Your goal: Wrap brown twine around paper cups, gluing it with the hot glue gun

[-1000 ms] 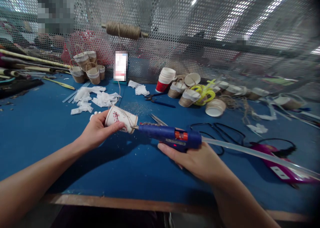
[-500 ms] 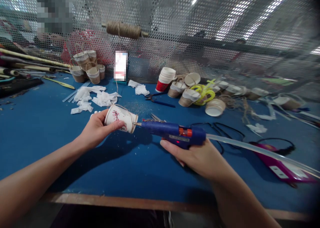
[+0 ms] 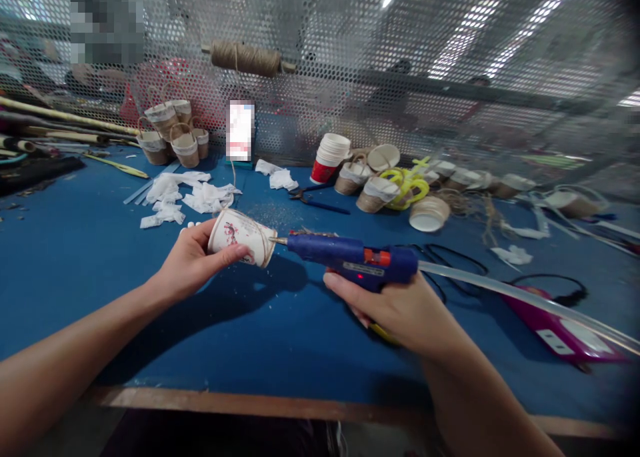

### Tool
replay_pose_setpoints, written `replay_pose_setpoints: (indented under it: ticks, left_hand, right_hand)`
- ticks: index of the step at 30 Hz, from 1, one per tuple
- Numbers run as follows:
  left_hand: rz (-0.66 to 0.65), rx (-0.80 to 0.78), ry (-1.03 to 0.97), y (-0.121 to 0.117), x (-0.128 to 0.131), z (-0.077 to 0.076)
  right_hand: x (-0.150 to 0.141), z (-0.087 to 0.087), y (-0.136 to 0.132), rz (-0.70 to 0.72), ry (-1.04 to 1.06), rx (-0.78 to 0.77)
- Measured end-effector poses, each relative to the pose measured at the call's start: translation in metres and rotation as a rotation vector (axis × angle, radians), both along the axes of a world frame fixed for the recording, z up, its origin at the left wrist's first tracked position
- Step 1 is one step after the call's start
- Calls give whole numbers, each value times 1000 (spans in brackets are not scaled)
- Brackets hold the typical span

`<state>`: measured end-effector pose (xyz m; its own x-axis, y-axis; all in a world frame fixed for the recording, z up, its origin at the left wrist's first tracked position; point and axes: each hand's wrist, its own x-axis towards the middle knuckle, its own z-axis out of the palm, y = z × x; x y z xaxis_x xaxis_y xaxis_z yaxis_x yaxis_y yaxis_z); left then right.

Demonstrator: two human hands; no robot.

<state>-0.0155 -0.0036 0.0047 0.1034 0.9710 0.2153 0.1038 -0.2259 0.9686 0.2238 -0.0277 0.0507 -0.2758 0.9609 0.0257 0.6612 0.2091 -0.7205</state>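
Observation:
My left hand [image 3: 193, 257] is wrapped round a white paper cup [image 3: 235, 237] with a red print, tipped on its side so its base points right. Twine [image 3: 263, 233] runs along the cup near that base. In my right hand [image 3: 395, 307] is a blue hot glue gun [image 3: 345, 253], its metal nozzle at the cup's base end, touching or very close. A long clear glue stick [image 3: 490, 287] sticks out of the gun's back, and a red light glows on its side. Something yellow [image 3: 384, 334] shows below my right hand, mostly hidden.
Twine-covered cups with handles [image 3: 170, 133] stand at the back left, more [image 3: 379, 193] lie right of centre by stacked paper cups [image 3: 331, 157]. White fabric scraps [image 3: 200, 193], pliers [image 3: 320, 202] and a purple power strip [image 3: 550, 327] lie on the blue table [image 3: 225, 350]. A twine spool [image 3: 246, 58] hangs behind.
The glue gun has shifted slightly right, and its nozzle sits a little higher against the cup's base end. The cup has turned slightly in my left hand.

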Motion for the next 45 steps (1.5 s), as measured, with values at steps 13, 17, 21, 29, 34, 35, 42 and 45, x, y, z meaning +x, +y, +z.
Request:
replay_pose_setpoints:
  ticks: [13,17,21,29,34,35,42,45]
  left_hand:
    - [21,61,27,-2,-2,-3]
    - [19,113,61,-3,-2,-1]
    - [29,143,96,-4,-2,1]
    - [43,191,134,-6,0,2]
    - [45,197,144,-5,0,2]
    - [49,197,142,-5,0,1]
    - [44,222,108,-5,0,1]
    - [42,196,80,-4,0,0]
  right_hand:
    - [2,1,0,10,61,-34]
    - [5,1,1,6,82,-45]
    - [5,2,-1,-11,48,-26]
    - [5,4,1,-15,64,-74]
    - [4,5,0,-5,63,-73]
    - [4,5,0,4,44,-73]
    - [5,3,1,-17,80,-79]
    - [6,1,3,-20,83,-97]
